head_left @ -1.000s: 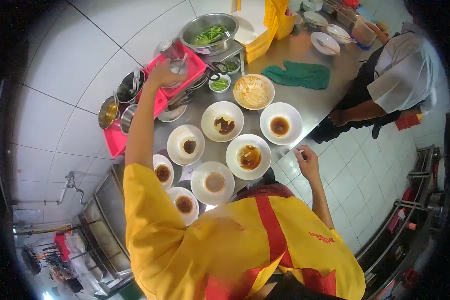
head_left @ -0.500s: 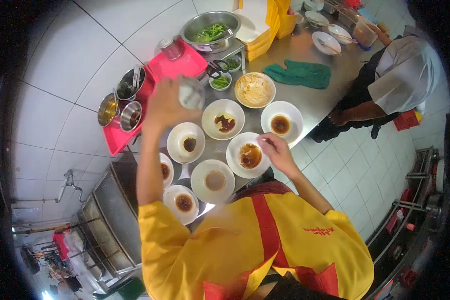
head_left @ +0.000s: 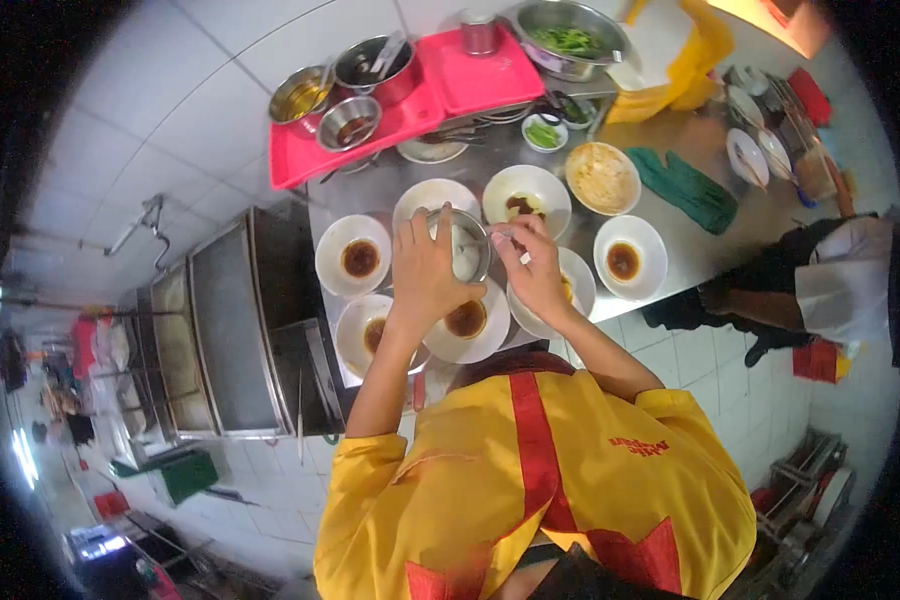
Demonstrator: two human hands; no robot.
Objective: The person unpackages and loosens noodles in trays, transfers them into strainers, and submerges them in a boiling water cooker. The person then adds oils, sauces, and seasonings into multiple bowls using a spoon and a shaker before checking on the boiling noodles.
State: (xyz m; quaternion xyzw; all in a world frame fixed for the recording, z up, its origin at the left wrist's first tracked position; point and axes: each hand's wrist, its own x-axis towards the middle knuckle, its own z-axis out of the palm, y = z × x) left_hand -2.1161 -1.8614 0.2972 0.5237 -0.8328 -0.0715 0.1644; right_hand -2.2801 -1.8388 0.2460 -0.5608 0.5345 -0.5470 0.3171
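My left hand (head_left: 428, 272) is wrapped round a small round metal container (head_left: 485, 250) with white contents, held over the bowls. At the container's right rim, my right hand (head_left: 535, 268) pinches the thin handle of what looks like a small spoon (head_left: 494, 233); its other end reaches into the container. Below and around my hands stand several white bowls with dark brown sauce, such as a left bowl (head_left: 332, 272), a front bowl (head_left: 448, 345) and a right bowl (head_left: 654, 270). My forearms and hands partly cover the middle bowls.
Pink trays (head_left: 288, 165) at the back carry metal pots (head_left: 295, 105) and a lidded tin (head_left: 480, 35). Nearby are a steel basin of greens (head_left: 570, 45), a bowl with a creamy coating (head_left: 602, 178) and a green cloth (head_left: 688, 195). A co-worker (head_left: 840, 280) stands at the right.
My left hand has brought the container down from near the pink tray to over the bowls. My right hand has come up to its rim. The view has turned left.
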